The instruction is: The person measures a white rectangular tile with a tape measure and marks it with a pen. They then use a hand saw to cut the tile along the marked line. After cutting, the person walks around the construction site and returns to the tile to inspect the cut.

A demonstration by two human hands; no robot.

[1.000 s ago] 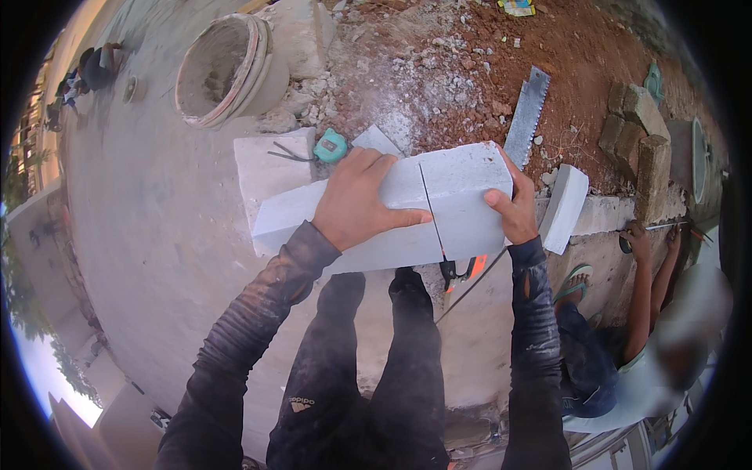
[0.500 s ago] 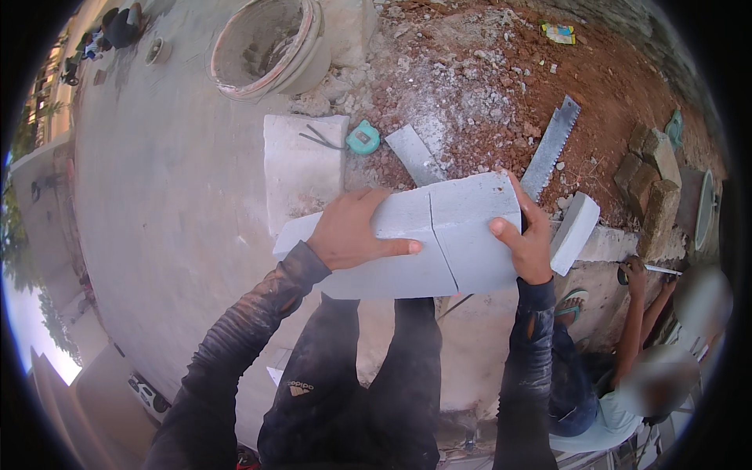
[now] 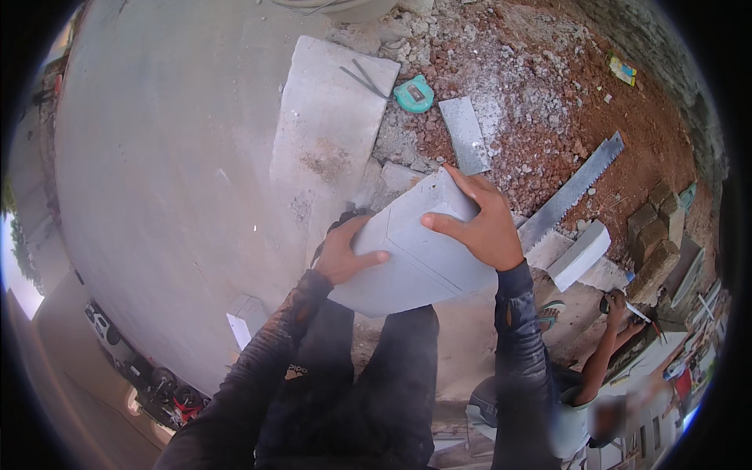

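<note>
A pale grey-white lightweight concrete block (image 3: 415,258) is held up in front of my legs, tilted, with thin dark lines running across its faces. My left hand (image 3: 345,252) clasps its left end, thumb on the near face. At the far right end, my right hand (image 3: 484,223) wraps over an edge with the thumb pressed on a face. Beyond the block, a flat metal plate (image 3: 465,135) lies on the rubble. A toothed saw blade (image 3: 572,190) rests on the soil to the right; its handle end is not visible. Beside it sits a smaller white block piece (image 3: 581,254).
A turquoise tape measure (image 3: 413,94) lies beside a pale slab (image 3: 329,102) with a bent dark rod (image 3: 364,80). Part of a bucket (image 3: 337,8) shows at the top. Brown bricks (image 3: 652,235) are stacked at right, near another person's hand (image 3: 617,305) holding a thin white item.
The block has turned and tilted in my hands, its right end now pointing farther away. Both hands still grip it. My view has shifted, so the bucket is mostly out of sight.
</note>
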